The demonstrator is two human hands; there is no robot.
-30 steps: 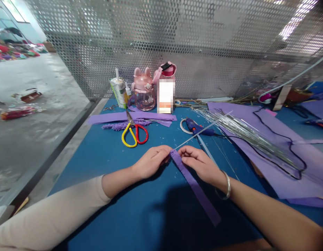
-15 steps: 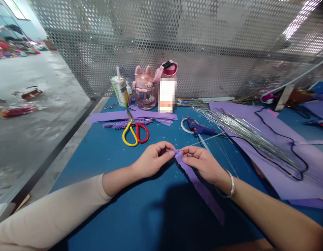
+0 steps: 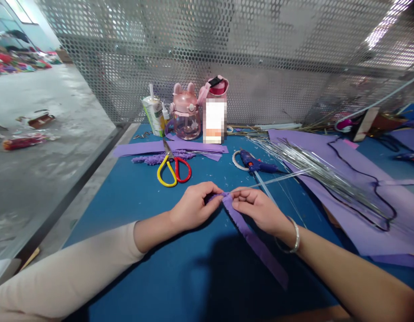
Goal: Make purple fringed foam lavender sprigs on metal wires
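Above the middle of the blue table, my left hand (image 3: 196, 205) pinches the upper end of a purple paper strip (image 3: 252, 239), where it is bunched around a thin wire (image 3: 277, 180). My right hand (image 3: 255, 206) is closed at the same spot, its thumb and fingers on the strip and wire. The strip's frilled length hangs down to the right beneath my right hand. Past my right fingers the wire runs out toward the upper right. Exactly how wire and paper meet is hidden by my fingertips.
Scissors (image 3: 175, 170) with yellow and red handles lie beyond my left hand, near purple strips (image 3: 140, 149). A blue glue gun (image 3: 257, 163) rests behind my right hand. Wires (image 3: 324, 179) lie on purple sheets (image 3: 394, 223) at right. A pink bottle (image 3: 187, 120) stands at the back.
Both hands stay almost in place, still pinching the strip. The wire's free end now reaches farther right and looks smeared by motion.
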